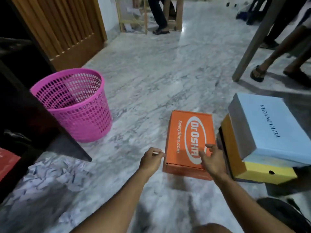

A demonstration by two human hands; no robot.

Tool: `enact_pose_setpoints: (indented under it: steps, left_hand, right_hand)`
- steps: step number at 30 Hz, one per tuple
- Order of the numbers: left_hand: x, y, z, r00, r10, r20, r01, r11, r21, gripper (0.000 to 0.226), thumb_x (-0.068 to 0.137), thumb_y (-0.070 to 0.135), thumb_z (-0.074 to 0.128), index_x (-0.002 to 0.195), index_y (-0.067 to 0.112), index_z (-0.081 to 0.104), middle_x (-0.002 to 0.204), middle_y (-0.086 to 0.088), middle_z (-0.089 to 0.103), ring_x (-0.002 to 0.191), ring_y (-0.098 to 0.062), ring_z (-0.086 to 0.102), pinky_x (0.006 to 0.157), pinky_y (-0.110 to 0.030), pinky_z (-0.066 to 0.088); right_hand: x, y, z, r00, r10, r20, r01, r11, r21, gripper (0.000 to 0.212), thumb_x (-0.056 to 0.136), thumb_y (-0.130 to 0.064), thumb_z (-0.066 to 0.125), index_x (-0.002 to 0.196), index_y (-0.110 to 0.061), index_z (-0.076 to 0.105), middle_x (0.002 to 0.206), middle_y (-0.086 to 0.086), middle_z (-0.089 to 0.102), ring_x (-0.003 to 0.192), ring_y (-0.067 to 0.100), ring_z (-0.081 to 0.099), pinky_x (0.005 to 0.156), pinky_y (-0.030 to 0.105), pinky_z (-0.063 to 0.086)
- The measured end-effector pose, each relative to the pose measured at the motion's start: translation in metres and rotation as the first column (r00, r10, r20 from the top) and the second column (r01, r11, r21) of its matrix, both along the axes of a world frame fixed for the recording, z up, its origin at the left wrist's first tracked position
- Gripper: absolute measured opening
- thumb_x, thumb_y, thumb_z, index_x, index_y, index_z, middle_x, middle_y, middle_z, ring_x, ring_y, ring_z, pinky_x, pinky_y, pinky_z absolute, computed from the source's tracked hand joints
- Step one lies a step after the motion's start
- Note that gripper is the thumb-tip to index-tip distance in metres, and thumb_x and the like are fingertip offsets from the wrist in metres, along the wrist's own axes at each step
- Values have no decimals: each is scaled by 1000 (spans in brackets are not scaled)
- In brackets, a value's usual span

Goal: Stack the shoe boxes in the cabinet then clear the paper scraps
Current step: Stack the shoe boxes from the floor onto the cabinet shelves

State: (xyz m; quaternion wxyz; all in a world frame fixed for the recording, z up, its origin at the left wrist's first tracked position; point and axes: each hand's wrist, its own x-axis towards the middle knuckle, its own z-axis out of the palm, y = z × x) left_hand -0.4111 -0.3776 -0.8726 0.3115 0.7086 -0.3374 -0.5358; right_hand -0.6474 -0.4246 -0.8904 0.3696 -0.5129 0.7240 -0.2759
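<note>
An orange shoe box (pixel 185 132) with a white oval logo lies flat on the marble floor. My left hand (pixel 151 159) hovers at its near left corner, fingers curled and holding nothing. My right hand (pixel 212 161) rests over the box's near right part with fingers spread. To the right, a light blue box (pixel 272 130) sits tilted on a yellow box (pixel 262 172). White paper scraps (pixel 48 175) are scattered over the floor at the lower left. The dark cabinet (pixel 21 101) stands open at the left, with a red box (pixel 8 162) at its bottom edge.
A pink mesh waste basket (pixel 75 105) stands on the floor beside the cabinet. A table leg (pixel 255 41) and people's sandalled feet (pixel 257 74) are at the far right. A wooden slatted door (pixel 64 26) is at the back left. A dark bag (pixel 284 214) lies at the lower right.
</note>
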Motion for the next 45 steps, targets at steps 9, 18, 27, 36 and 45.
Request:
enact_pose_setpoints:
  steps: [9, 18, 27, 36, 45]
  left_hand:
    - [-40, -26, -84, 993, -106, -48, 112, 984, 138, 60, 90, 51, 62, 144, 31, 50, 140, 2, 59, 114, -17, 59, 94, -38, 50]
    - [-25, -12, -62, 939, 327, -109, -334, 941, -58, 32, 90, 56, 68, 115, 41, 55, 127, -1, 35, 102, -17, 60, 73, -35, 55]
    - [52, 44, -20, 894, 423, -147, -437, 896, -77, 20, 83, 55, 59, 98, 41, 59, 129, -7, 57, 110, -27, 61, 90, -56, 55]
    - [156, 169, 41, 878, 361, -314, -407, 909, -92, 74, 53, 67, 76, 113, 25, 67, 100, -10, 75, 99, -33, 68, 85, -48, 54]
    - [256, 217, 138, 919, 278, -279, -356, 889, -288, 87, 50, 85, 76, 127, 46, 66, 124, -1, 65, 99, -19, 67, 86, -39, 53]
  right_hand:
    - [-37, 5, -55, 986, -162, 39, 149, 964, 222, 77, 93, -38, 70, 155, -6, 38, 152, 18, 53, 139, 40, 51, 116, 49, 41]
    - [-25, 19, -44, 962, -244, 125, 227, 965, 135, 44, 81, -53, 80, 97, -14, 67, 92, 2, 74, 92, 26, 72, 88, 44, 57]
    - [-10, -12, -5, 841, -295, 453, 100, 908, 406, 113, 61, -86, 70, 154, -33, 32, 139, 8, 47, 120, 41, 57, 97, 57, 53]
    - [56, 9, 58, 769, -26, 638, -194, 942, 272, 72, 78, -60, 72, 135, -19, 56, 114, 17, 67, 98, 35, 69, 78, 48, 62]
    - [152, 53, 146, 593, 415, 690, -606, 794, 43, 74, 78, -56, 81, 143, -34, 54, 142, 22, 61, 128, 50, 60, 104, 74, 45]
